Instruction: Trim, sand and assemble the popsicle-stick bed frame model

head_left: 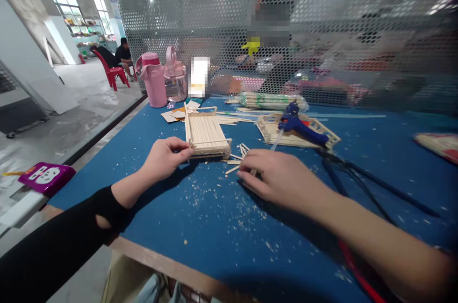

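My left hand point(168, 156) pinches the near left corner of a small model point(206, 131) built of pale wooden sticks, with a slatted base and raised rails at its ends. The model rests on the blue tabletop. To its right lies a loose pile of short wooden sticks point(244, 151). My right hand point(274, 174) is over the near side of this pile, fingers curled together; what lies between the fingertips is mostly hidden. Beyond that hand, a blue glue gun point(304, 130) lies across a second stick-built piece point(269, 137), its nozzle toward the pile.
A pink bottle point(156, 84), a clear pink-lidded bottle point(175, 81) and a wrapped bundle of sticks point(272, 100) line the back, before a perforated metal screen point(222, 21). Dark cables point(386, 188) trail right. Wood crumbs dot the blue table point(200, 217). A purple box point(48, 176) is left.
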{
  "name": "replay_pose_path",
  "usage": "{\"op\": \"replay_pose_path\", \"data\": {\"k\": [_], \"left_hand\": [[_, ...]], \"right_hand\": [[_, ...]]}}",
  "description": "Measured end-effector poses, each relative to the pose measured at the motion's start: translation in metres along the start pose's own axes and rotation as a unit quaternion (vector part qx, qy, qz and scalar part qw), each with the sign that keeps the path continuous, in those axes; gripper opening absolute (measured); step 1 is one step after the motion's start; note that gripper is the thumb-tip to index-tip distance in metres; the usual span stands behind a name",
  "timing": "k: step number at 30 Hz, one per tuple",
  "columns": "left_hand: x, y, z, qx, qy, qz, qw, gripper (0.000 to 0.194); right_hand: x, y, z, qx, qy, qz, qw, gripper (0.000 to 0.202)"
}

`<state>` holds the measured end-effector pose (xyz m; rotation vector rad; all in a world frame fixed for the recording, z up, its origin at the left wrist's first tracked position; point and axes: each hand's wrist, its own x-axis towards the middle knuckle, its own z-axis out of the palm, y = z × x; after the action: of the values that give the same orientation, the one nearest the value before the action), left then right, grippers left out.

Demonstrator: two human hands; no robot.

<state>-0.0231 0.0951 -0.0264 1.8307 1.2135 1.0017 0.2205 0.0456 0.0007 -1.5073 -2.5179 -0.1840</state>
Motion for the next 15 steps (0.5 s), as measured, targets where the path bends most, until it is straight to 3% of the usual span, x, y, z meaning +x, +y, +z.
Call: {"op": "replay_pose_path", "data": {"k": [5, 8, 11, 15], "left_hand": [[0.006, 0.006, -0.002, -0.059, 0.017, -0.046, 0.997, 0.011], [0.016, 0.011, -0.004, -0.120, 0.021, -0.074, 0.990, 0.016], [0.026, 0.015, -0.005, -0.153, 0.007, -0.065, 0.986, 0.018], [0.025, 0.020, -0.001, -0.119, 0.002, -0.066, 0.991, 0.020]], "right_hand": [[0.007, 0.001, 0.027, 0.015, 0.034, 0.024, 0.999, 0.021], [0.010, 0.008, 0.038, 0.051, 0.059, -0.015, 0.997, 0.019], [0.005, 0.012, 0.040, 0.054, 0.065, -0.047, 0.995, 0.021], [-0.010, 0.015, 0.030, 0.028, 0.034, -0.047, 0.998, 0.022]]}}
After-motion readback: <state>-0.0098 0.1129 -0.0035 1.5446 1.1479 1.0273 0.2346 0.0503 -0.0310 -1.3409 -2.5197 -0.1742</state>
